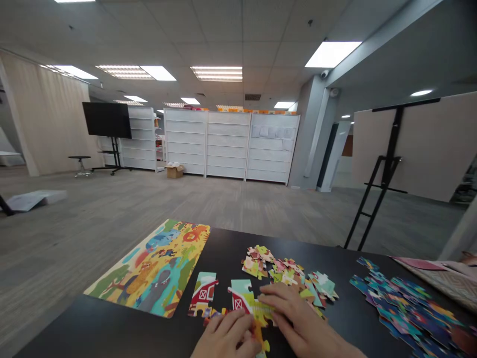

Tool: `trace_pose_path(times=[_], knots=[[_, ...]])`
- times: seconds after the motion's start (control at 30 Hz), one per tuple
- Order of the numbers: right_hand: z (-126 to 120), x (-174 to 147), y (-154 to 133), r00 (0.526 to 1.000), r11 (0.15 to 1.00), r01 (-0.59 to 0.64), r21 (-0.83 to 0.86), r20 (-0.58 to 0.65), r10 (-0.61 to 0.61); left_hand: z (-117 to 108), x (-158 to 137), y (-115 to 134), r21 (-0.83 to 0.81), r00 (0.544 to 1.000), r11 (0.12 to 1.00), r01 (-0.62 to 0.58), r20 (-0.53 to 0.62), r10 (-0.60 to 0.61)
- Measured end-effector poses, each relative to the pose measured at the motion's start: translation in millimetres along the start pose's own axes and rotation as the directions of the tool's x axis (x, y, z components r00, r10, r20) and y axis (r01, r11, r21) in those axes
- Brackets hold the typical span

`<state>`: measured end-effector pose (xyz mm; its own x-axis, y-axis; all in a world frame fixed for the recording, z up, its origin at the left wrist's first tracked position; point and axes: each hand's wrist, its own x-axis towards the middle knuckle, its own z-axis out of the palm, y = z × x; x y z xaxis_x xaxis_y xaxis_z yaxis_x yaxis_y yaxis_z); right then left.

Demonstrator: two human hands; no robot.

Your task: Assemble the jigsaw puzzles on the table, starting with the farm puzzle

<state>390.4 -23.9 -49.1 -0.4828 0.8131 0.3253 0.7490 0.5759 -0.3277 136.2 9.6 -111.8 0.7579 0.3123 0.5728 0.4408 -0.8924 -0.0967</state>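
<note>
Resting my right hand (294, 318), loosely spread, against the joined barn puzzle pieces (247, 299) on the black tabletop (156, 337), I have my left hand (229, 335) curled over their near side, whether pinching I cannot tell, and the papers (272, 132) on the white shelving (228, 145) are too small to read.

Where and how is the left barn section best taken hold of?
Probably by its left and right edges, pinched from above: the left barn section lies flat, with bare table along both sides, while other puzzle pieces crowd its near end.
</note>
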Motion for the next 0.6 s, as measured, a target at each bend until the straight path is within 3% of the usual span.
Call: trace_pose_path(times=[0.1,0.2,0.27,0.43,0.6], knots=[[-4.1,23.6,7.1,0.994,0.990,-0.096,-0.101,0.050,0.102,-0.7,5.1,-10.7,-0.014,0.999,1.000,-0.009,0.034,0.009],[-10.8,46.1,8.4,0.973,0.977,-0.096,-0.191,0.187,0.132,4.6,2.7,-18.6,-0.011,0.999,1.000,0.016,0.050,-0.015],[-14.2,50.6,8.8,0.968,0.975,-0.082,-0.207,0.214,0.127,9.8,0.2,-22.0,0.004,0.999,1.000,0.025,0.046,-0.025],[-17.4,27.8,17.5,0.986,0.973,-0.129,-0.191,0.075,0.146,12.0,4.7,-19.5,0.023,0.992,0.994,0.104,0.076,-0.105],[-12.5,9.7,31.0,0.978,0.955,-0.205,-0.216,-0.009,0.208,-28.3,13.9,-17.3,-0.141,0.949,0.961,0.240,0.242,-0.201]])
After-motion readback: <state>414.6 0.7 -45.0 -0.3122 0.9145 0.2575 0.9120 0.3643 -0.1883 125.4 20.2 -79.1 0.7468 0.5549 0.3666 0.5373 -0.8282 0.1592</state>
